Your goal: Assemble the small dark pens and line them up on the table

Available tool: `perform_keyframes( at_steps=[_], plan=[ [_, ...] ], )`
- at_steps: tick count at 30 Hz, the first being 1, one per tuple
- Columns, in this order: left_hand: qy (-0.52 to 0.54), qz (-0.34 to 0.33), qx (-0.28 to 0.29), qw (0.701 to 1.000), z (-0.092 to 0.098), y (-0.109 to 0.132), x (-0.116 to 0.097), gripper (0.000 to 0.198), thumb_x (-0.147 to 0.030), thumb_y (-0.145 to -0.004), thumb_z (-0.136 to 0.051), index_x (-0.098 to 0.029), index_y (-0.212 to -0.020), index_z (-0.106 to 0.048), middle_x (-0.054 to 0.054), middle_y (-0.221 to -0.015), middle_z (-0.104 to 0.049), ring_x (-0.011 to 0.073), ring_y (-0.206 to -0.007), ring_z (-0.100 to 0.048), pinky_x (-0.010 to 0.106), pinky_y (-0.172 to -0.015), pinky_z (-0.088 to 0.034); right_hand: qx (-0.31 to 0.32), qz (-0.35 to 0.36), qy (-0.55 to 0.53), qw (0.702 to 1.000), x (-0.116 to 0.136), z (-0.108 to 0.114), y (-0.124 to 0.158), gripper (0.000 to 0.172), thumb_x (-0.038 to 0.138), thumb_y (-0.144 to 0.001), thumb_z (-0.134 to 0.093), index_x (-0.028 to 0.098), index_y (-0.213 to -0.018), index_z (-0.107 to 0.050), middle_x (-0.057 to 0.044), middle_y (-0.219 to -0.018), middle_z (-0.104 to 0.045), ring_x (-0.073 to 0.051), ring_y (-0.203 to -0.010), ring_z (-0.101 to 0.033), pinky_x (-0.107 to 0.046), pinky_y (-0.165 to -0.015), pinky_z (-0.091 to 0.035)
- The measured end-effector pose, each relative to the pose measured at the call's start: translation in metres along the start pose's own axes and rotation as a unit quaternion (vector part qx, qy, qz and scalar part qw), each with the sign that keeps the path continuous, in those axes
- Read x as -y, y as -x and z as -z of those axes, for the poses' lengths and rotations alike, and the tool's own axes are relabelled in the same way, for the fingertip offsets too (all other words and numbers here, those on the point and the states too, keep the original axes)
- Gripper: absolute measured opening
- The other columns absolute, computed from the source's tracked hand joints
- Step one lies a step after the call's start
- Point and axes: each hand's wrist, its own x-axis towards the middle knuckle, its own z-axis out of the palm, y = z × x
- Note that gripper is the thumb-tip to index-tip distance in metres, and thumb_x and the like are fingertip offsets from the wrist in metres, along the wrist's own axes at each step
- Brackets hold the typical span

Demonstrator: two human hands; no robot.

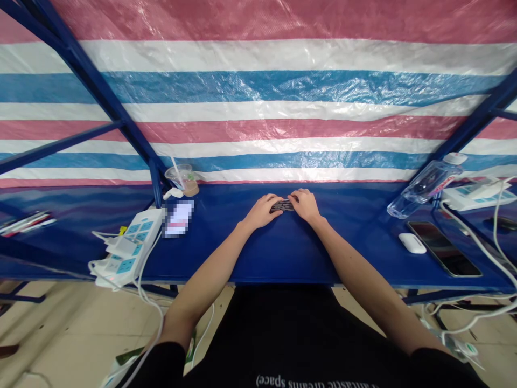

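**A:** Dead centre, a small dark ribbed object (283, 205) sits on the blue table (283, 256), held between both hands!

**B:** Yes, the left hand (262, 211) and right hand (305, 206) meet right there, fingers (297, 198) bent, gripping it from either end. No release!

**A:** And further out?

**B:** To the left, a plastic cup (184, 180) with a straw and a white power strip (129, 245). To the right, a water bottle (428, 184), a white oval case (412, 243) and a smartphone (444, 248).

Striped tarp wall (258, 86); beige floor (81, 334)
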Motion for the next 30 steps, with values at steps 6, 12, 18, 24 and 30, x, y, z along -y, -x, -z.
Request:
perform_keyframes(
  at_steps=[6, 12, 18, 24, 30],
  plan=[
    [0.016, -0.026, -0.030, 0.999, 0.0011, 0.0028, 0.0016, 0.036, -0.034, -0.094, -0.073, -0.026, -0.128, -0.066, 0.010, -0.147, -0.054, 0.0314, -0.136, -0.054, 0.051, -0.118, -0.045, -0.018, 0.001, -0.003, 1.000, -0.0002, 0.0010, -0.0007, 0.032, 0.037, -0.106, -0.050, 0.020, -0.101, -0.077, -0.012, -0.106, -0.074, -0.029, -0.104, -0.059, -0.038, -0.084, -0.041],
    [0.021, -0.043, -0.038, 0.998, 0.0055, 0.0038, -0.0015, 0.012, -0.029, -0.090, -0.079, -0.021, -0.091, -0.070, 0.009, -0.137, -0.058, 0.0293, -0.131, -0.055, 0.050, -0.117, -0.045, -0.037, 0.009, -0.004, 0.999, 0.0001, 0.0026, -0.0012, 0.035, 0.039, -0.108, -0.048, 0.019, -0.101, -0.077, -0.013, -0.104, -0.074, -0.030, -0.103, -0.059, -0.039, -0.084, -0.041],
    [0.015, -0.051, -0.048, 0.997, 0.0078, 0.0038, -0.0027, 0.016, -0.032, -0.086, -0.083, -0.023, -0.097, -0.075, 0.009, -0.136, -0.059, 0.0303, -0.131, -0.053, 0.052, -0.116, -0.046, -0.044, 0.016, -0.005, 0.999, 0.0008, 0.0028, -0.0009, 0.037, 0.039, -0.108, -0.047, 0.019, -0.100, -0.077, -0.013, -0.102, -0.073, -0.030, -0.101, -0.058, -0.039, -0.083, -0.041],
    [-0.005, -0.059, -0.040, 0.997, 0.0058, 0.0025, 0.0011, 0.015, -0.031, -0.086, -0.083, -0.024, -0.099, -0.079, 0.009, -0.140, -0.059, 0.0320, -0.132, -0.051, 0.053, -0.116, -0.046, -0.037, 0.012, -0.001, 0.999, 0.0029, 0.0064, -0.0005, 0.036, 0.038, -0.109, -0.047, 0.018, -0.102, -0.077, -0.012, -0.103, -0.073, -0.029, -0.102, -0.057, -0.038, -0.085, -0.040],
    [-0.004, -0.059, -0.040, 0.997, 0.0045, 0.0028, -0.0006, 0.006, -0.025, -0.091, -0.078, -0.024, -0.096, -0.079, 0.008, -0.134, -0.062, 0.0294, -0.128, -0.052, 0.051, -0.116, -0.045, -0.053, 0.032, -0.005, 0.998, 0.0070, 0.0087, 0.0006, 0.037, 0.038, -0.109, -0.046, 0.019, -0.101, -0.077, -0.012, -0.104, -0.074, -0.029, -0.102, -0.057, -0.039, -0.087, -0.040]
  ],
)
